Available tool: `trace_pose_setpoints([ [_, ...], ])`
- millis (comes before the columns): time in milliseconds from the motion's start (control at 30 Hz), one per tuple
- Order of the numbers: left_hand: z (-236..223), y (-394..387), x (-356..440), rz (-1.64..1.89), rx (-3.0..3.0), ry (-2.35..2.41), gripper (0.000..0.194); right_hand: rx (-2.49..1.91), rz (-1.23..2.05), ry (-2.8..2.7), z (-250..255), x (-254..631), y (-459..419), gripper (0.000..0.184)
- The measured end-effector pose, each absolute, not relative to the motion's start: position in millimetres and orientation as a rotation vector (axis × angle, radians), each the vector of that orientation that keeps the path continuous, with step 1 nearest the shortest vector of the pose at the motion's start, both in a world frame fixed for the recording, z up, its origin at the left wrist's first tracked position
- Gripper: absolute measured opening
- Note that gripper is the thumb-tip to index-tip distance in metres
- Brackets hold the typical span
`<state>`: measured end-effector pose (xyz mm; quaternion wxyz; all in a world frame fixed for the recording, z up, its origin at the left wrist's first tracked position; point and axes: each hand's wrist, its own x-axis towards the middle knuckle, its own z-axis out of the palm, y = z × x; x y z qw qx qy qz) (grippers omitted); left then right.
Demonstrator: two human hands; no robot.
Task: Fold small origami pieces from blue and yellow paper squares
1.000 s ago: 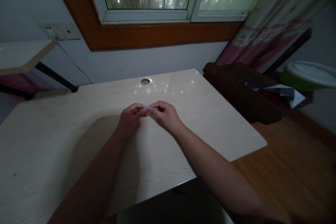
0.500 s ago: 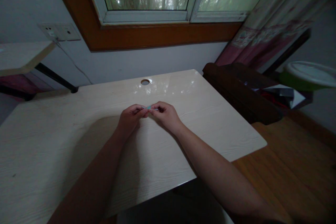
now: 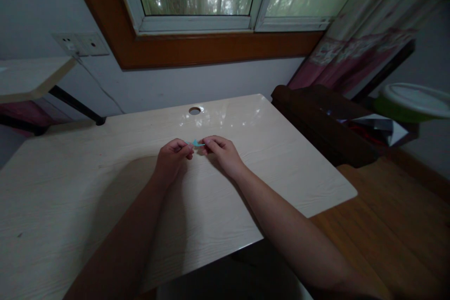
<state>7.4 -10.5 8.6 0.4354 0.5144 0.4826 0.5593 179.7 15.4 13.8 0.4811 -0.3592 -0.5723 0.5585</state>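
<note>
Between my two hands stretches a small thin teal strip (image 3: 196, 143) with a little point sticking up at its middle. It is too small to tell its kind. My left hand (image 3: 172, 155) pinches its left end between thumb and fingers. At the right end my right hand (image 3: 222, 151) pinches it the same way, the forefinger and thumb pressed together. Both hands are held over the middle of the pale wood-grain table (image 3: 225, 211), a small gap between them. The fingertips hide the strip's two ends.
A round cable hole (image 3: 194, 110) lies near the table's back edge. To the left, a raised shelf (image 3: 35, 77) stands on black legs. On the right are a dark wooden piece of furniture (image 3: 316, 122) and a green tub with a pale lid (image 3: 415, 98). A window is ahead.
My hands have drawn slightly apart, the left one moving a little left. More of the teal strip now shows between them, with its raised point.
</note>
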Motion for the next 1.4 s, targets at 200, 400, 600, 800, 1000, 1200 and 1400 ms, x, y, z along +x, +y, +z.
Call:
trace_pose_setpoints([
  [200,6.2,-9.6,6.4,1.404,1.291,1.201,0.018,-0.839,1.429,-1.426,13.2,177.9,12.5,0.026],
  [400,6.0,-10.9,6.8,1.347,1.247,1.111,0.019,-0.874,1.41,-1.434,8.7,177.3,13.5,0.026],
  [600,7.6,-12.6,5.1,1.312,1.133,0.979,0.014,-0.829,1.447,-1.429,10.9,181.0,11.0,0.024],
  [800,6.8,-13.9,2.6,1.269,1.129,0.945,0.013,-0.803,1.454,-1.463,9.0,183.1,9.5,0.027],
  [1000,6.5,-14.0,5.1,1.278,1.19,0.923,0.01,-0.781,1.419,-1.456,7.4,184.1,10.5,0.026],
  [1200,6.4,-12.4,2.8,1.321,1.195,0.959,0.013,-0.834,1.372,-1.451,7.0,186.0,11.9,0.027],
  [1400,7.6,-12.9,1.0,1.358,1.251,1.015,0.013,-0.851,1.35,-1.501,10.7,187.5,11.6,0.026],
])
